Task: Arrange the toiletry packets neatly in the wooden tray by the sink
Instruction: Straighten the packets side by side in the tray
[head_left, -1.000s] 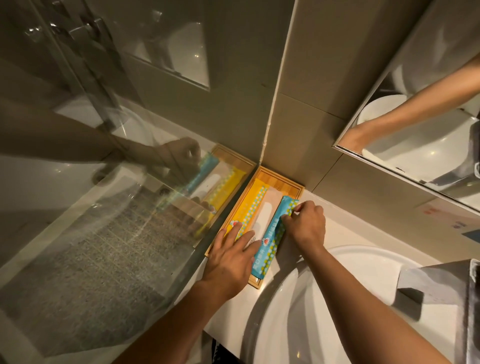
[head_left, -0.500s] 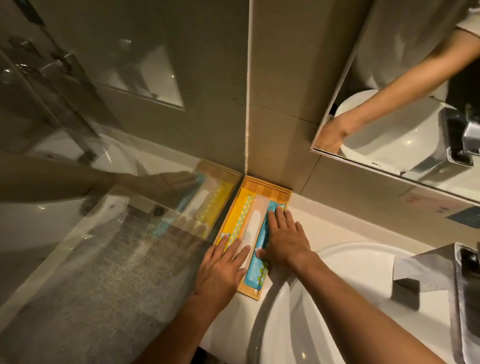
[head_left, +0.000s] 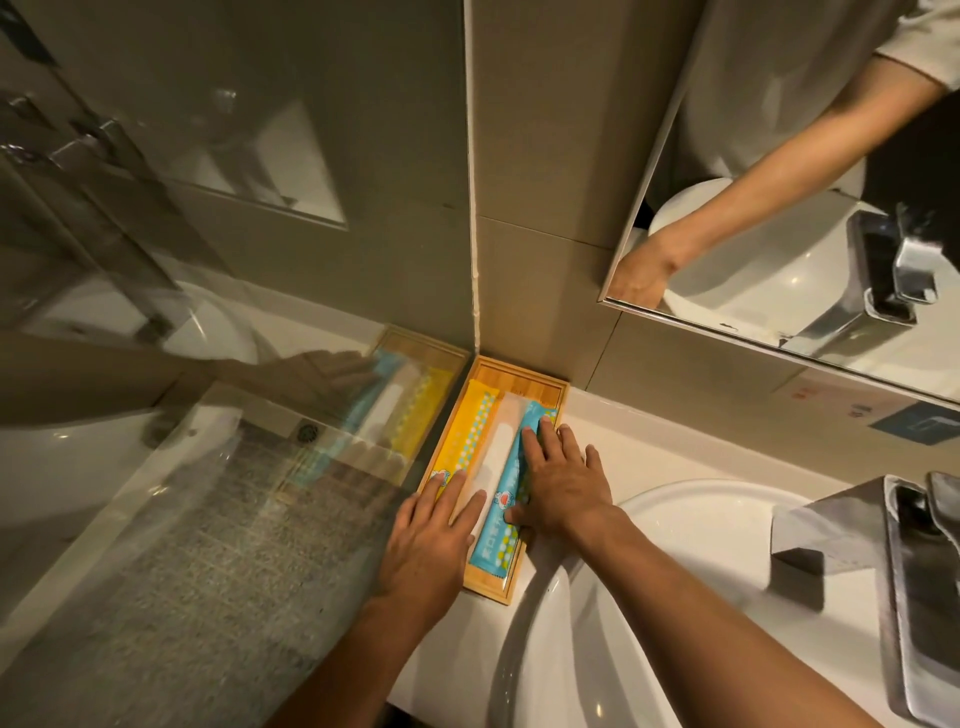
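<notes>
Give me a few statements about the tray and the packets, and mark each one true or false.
1. Three packets lie side by side in the wooden tray. True.
2. The blue packet is nearest the glass. False: the yellow packet is; blue is nearest the sink.
3. The right hand lies flat on the blue packet. True.
4. The left hand lifts the white packet. False: it rests flat on the packets.
5. The tray sits in the wall corner. True.

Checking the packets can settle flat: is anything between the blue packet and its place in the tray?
Nothing visible. The blue packet already lies inside the wooden tray, beside the white packet, with the right hand pressing flat on it.
</notes>
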